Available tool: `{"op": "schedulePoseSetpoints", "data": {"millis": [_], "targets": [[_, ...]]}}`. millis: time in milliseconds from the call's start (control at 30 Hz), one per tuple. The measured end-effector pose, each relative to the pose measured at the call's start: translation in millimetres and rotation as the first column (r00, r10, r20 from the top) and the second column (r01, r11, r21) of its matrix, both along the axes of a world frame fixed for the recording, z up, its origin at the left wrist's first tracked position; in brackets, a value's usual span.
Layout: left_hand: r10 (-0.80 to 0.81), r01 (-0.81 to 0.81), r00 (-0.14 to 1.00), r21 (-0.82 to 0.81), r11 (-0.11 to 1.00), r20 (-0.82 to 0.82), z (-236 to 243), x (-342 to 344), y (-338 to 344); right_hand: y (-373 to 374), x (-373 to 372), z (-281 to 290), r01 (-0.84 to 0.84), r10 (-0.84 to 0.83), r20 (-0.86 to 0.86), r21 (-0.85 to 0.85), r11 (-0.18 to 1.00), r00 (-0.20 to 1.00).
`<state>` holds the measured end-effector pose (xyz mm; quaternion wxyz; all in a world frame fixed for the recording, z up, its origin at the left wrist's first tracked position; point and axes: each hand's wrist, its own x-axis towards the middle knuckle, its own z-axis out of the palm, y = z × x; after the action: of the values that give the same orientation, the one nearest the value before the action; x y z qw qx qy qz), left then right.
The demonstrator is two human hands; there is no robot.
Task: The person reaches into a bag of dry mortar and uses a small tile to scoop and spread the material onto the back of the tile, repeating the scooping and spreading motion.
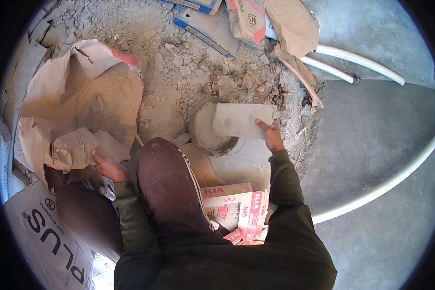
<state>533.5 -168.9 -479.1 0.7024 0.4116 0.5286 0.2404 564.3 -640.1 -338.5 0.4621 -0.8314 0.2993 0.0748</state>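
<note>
My right hand (270,137) grips the edge of a flat, pale grey rectangular tile piece (241,121), thumb on top. The tile's left end lies over a round, dark-rimmed bucket (196,133), which has pale grey powder or mix inside. On the left, my left hand (110,168) is closed on the folded near edge of a torn brown paper sack (108,82). The sack gapes wide, with grey powder in its hollow. Some of my left fingers are hidden under the paper.
Rubble and dust (171,82) cover the ground ahead. Flat boxes (208,34) and crumpled sacks (292,24) lie at the back. White pipes (362,60) rest on the right, along with a long curved pipe (391,186). Red-and-white cartons (251,217) sit beside my knee.
</note>
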Motion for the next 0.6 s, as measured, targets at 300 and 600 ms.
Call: {"op": "schedulePoseSetpoints", "data": {"millis": [300, 600], "targets": [[0.002, -0.003, 0.998, -0.003, 1.0, -0.062, 12.0, 2.4, -2.4, 24.4, -25.4, -27.1, 0.048, -0.051, 0.013, 0.186, 0.981, 0.999], [-0.003, 0.002, 0.991, -0.007, 1.0, -0.136, 16.0, 8.2, -12.0, 5.1, -21.7, 0.5, -0.056, 0.066, 0.086, -0.114, 0.992, 0.994]]}}
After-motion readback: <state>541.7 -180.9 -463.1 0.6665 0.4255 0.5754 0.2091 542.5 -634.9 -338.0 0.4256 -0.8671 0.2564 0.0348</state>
